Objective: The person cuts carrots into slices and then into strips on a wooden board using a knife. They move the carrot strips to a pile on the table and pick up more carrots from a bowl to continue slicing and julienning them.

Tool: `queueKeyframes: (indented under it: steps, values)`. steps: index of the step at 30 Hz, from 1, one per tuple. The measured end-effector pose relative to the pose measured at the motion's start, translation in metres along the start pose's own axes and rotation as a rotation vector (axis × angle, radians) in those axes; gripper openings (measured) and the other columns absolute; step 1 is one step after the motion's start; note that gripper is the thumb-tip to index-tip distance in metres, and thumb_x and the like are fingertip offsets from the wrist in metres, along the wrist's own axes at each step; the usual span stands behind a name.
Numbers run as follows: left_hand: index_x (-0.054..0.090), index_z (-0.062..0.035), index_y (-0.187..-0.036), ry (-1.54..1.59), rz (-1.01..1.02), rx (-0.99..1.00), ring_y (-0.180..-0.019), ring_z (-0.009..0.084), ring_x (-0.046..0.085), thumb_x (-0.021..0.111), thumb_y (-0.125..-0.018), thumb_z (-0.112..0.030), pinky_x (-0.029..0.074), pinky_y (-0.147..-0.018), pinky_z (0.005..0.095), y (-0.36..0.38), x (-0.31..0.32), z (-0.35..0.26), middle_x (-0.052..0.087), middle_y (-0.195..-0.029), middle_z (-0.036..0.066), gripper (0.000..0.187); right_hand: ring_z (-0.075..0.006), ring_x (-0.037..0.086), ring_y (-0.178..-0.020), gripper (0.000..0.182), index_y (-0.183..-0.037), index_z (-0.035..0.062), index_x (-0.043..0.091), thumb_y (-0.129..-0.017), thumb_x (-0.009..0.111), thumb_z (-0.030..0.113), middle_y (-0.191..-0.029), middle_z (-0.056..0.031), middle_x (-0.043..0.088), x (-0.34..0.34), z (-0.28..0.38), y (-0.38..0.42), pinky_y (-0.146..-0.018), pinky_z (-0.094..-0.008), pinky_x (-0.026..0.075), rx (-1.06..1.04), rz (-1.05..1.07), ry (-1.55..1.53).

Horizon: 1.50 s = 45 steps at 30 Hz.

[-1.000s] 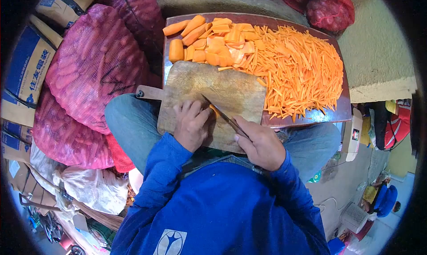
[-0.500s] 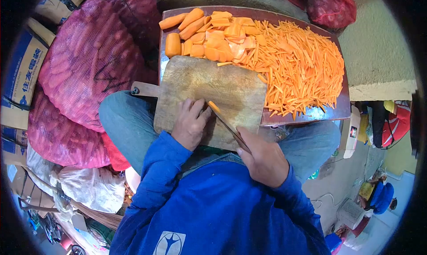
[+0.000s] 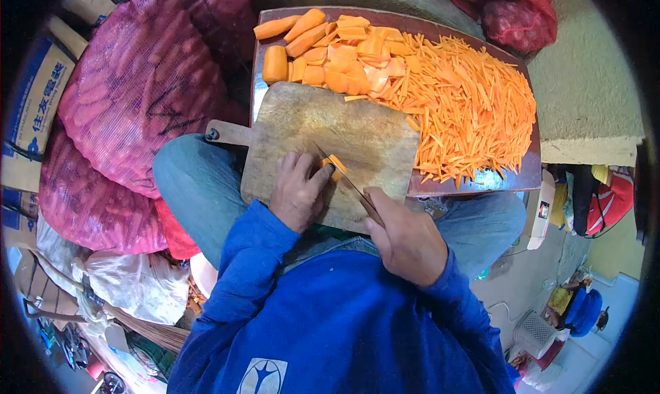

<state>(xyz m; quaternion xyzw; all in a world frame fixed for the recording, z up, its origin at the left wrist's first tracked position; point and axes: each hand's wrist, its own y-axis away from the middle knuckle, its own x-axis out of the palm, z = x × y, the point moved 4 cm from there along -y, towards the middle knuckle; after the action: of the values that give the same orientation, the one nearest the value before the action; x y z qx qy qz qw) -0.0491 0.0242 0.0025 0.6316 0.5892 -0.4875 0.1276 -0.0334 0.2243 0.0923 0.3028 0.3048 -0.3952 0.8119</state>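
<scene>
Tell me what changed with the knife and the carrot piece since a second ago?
The knife in the right hand drew back toward the person, then came forward again into the carrot piece, and a slice now stands off from it. The left hand stayed pressed on that piece on the wooden cutting board. Neither hand let go. The carrot strips and carrot chunks on the tray lie as before.

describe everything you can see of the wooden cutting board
The wooden cutting board looks worn and stained brown, roughly rectangular, with a short handle pointing to the person's left. It lies flat across their lap, its far edge overlapping the tray. The left hand presses a carrot piece onto it; the knife cuts there.
</scene>
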Motion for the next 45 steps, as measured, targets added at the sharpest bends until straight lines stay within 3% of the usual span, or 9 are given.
queueKeyframes:
  steps: [3,6,9,13,16,18,27,45]
  values:
    - [0.075,-0.0036,-0.114,0.015,-0.041,0.008,-0.099,0.0382,0.061,0.082,-0.074,-0.003,0.051,-0.083,0.0478,0.001,-0.001,0.003,0.067,-0.11,0.016,0.041,-0.0483,0.07,-0.094,0.042,-0.139,0.0018,0.052,-0.101,0.065,0.015,-0.105,-0.028,0.071,0.013,-0.003,-0.002,-0.079,-0.0546,0.056,0.007,-0.008,-0.009]
    - [0.074,-0.0023,-0.11,0.036,-0.049,0.017,-0.101,0.036,0.06,0.082,-0.079,-0.006,0.048,-0.084,0.0476,0.0,-0.002,0.001,0.066,-0.109,0.015,0.033,-0.0484,0.071,-0.093,0.043,-0.14,0.0019,0.051,-0.101,0.065,0.014,-0.106,-0.0279,0.071,0.017,-0.002,-0.026,-0.078,-0.0545,0.056,-0.055,0.007,-0.004]
    - [0.073,-0.0018,-0.11,0.058,-0.09,0.041,-0.099,0.0356,0.061,0.082,-0.078,-0.004,0.048,-0.085,0.0466,0.001,0.0,0.005,0.067,-0.109,0.014,0.033,-0.0484,0.071,-0.093,0.042,-0.138,0.0019,0.051,-0.101,0.065,0.015,-0.106,-0.0276,0.071,0.01,0.003,-0.019,-0.078,-0.0556,0.055,-0.089,-0.06,0.008]
    - [0.073,-0.0014,-0.108,0.077,-0.088,0.01,-0.098,0.035,0.061,0.082,-0.077,-0.003,0.048,-0.085,0.046,0.001,0.0,0.005,0.067,-0.107,0.014,0.032,-0.0486,0.07,-0.093,0.044,-0.14,0.0007,0.052,-0.101,0.065,0.015,-0.105,-0.0284,0.071,0.014,0.0,-0.004,-0.079,-0.0562,0.055,-0.017,0.024,0.028]
    - [0.073,-0.001,-0.106,0.065,-0.117,0.054,-0.098,0.0348,0.062,0.082,-0.077,-0.003,0.048,-0.084,0.0461,-0.001,-0.004,0.003,0.067,-0.106,0.014,0.03,-0.0485,0.071,-0.094,0.045,-0.141,0.0005,0.052,-0.1,0.065,0.014,-0.106,-0.0285,0.071,0.019,-0.003,-0.018,-0.079,-0.0558,0.055,-0.085,-0.094,-0.022]
    - [0.073,-0.0009,-0.104,0.059,-0.101,0.054,-0.097,0.0347,0.062,0.081,-0.076,-0.002,0.048,-0.084,0.0465,0.001,-0.003,0.004,0.067,-0.105,0.014,0.029,-0.0494,0.07,-0.096,0.047,-0.143,0.0,0.052,-0.1,0.066,0.014,-0.107,-0.029,0.071,0.019,-0.003,-0.034,-0.079,-0.0549,0.056,-0.047,0.025,0.006]
    - [0.071,-0.0006,-0.101,0.054,-0.118,0.05,-0.094,0.0352,0.061,0.081,-0.074,0.0,0.047,-0.084,0.0467,-0.002,-0.007,0.002,0.067,-0.102,0.014,0.028,-0.0519,0.069,-0.095,0.045,-0.142,-0.0005,0.052,-0.101,0.064,0.014,-0.108,-0.0306,0.07,0.021,-0.003,-0.025,-0.079,-0.0572,0.055,-0.09,-0.043,-0.067]
    - [0.071,0.0026,-0.103,-0.009,-0.114,0.044,-0.094,0.0367,0.06,0.078,-0.073,0.0,0.048,-0.083,0.0482,0.003,0.001,0.003,0.064,-0.1,0.017,0.031,-0.0544,0.067,-0.094,0.037,-0.136,0.0001,0.054,-0.102,0.063,0.014,-0.105,-0.031,0.07,0.01,0.005,-0.02,-0.079,-0.0571,0.054,-0.08,-0.046,-0.146]
